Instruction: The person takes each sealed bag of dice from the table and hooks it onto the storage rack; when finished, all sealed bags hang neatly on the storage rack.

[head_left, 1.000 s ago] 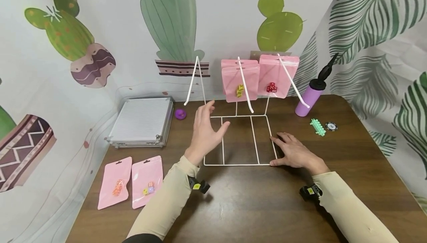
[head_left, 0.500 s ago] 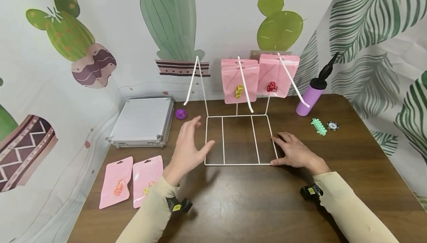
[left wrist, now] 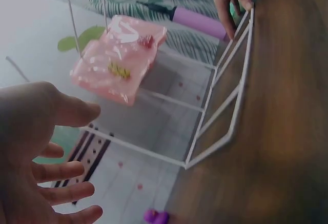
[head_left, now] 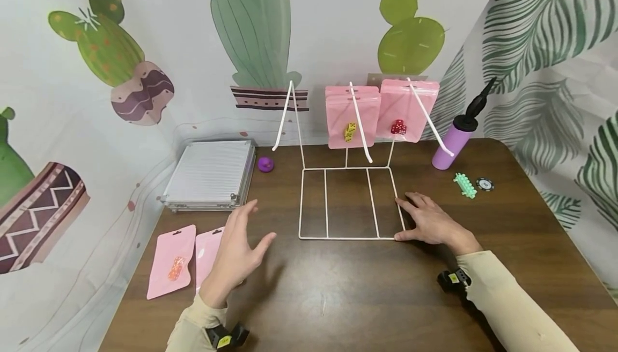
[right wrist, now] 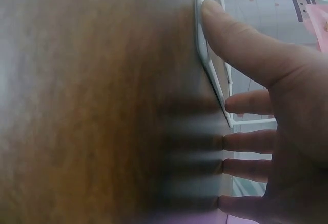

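A white wire display rack (head_left: 338, 239) stands mid-table with three forward-pointing hooks. Pink zip bags hang from two of them: yellow dice show in the middle bag (head_left: 340, 113), red dice in the right bag (head_left: 392, 106). The left hook is bare. My right hand (head_left: 432, 224) touches the rack's front right corner with thumb and forefinger, the other fingers spread on the table. My left hand (head_left: 235, 255), fingers spread and holding nothing, hovers over a flat pink bag (head_left: 206, 250), partly hiding it. Beside that lies another pink bag (head_left: 164, 250) with orange dice.
A silver ridged case (head_left: 210, 172) sits at the back left, with a purple round object (head_left: 265, 164) beside it. A purple hand pump (head_left: 451, 145) stands back right, near a green knobbly toy (head_left: 465, 185) and a poker chip (head_left: 485, 184).
My left hand has moved from above the rack's left side, leftward and nearer to me, over the flat pink bag. My right hand has stayed at the rack's corner.
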The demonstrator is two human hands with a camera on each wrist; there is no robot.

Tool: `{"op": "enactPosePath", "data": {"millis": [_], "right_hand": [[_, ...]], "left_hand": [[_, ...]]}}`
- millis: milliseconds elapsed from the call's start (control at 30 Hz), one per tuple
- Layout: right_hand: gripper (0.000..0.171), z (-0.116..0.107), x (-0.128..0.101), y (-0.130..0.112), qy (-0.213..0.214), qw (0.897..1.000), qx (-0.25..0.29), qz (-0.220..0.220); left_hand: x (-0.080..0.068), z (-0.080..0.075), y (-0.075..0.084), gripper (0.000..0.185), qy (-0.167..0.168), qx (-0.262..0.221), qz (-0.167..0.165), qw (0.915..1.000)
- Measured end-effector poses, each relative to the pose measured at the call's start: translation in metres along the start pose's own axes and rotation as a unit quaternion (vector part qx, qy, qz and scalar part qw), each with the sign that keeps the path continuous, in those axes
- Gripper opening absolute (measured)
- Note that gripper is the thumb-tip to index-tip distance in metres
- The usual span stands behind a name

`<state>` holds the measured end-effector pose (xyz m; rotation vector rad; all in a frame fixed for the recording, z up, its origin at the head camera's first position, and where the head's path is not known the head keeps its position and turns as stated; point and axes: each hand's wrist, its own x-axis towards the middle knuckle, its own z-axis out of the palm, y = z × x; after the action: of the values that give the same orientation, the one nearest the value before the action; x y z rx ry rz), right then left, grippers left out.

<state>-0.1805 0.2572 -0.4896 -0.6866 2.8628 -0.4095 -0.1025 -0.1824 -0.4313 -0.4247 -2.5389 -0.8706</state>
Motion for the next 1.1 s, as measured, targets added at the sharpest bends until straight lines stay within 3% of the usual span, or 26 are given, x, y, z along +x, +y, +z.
{"op": "enactPosePath", "data": {"millis": [300, 533, 800, 1100], "right_hand": [[0.096, 0.001, -0.001, 0.000, -0.001, 1.000, 0.003, 0.000], [0.095, 0.000, -0.001, 0.000, -0.001, 1.000, 0.004, 0.001], [0.095, 0.000, -0.001, -0.001, 0.000, 1.000, 0.000, 0.001], [0.096, 0.000, 0.000, -0.001, -0.002, 1.000, -0.003, 0.004]], "left_hand": [[-0.034, -0.009, -0.034, 0.080, 0.001, 0.045, -0.067, 0.9967], [-0.054, -0.018, -0.059, 0.082, 0.002, 0.078, -0.145, 0.9863], [-0.062, -0.018, -0.071, 0.080, -0.034, 0.111, -0.210, 0.9707], [-0.064, -0.017, -0.078, 0.084, -0.062, 0.115, -0.273, 0.9531]]}}
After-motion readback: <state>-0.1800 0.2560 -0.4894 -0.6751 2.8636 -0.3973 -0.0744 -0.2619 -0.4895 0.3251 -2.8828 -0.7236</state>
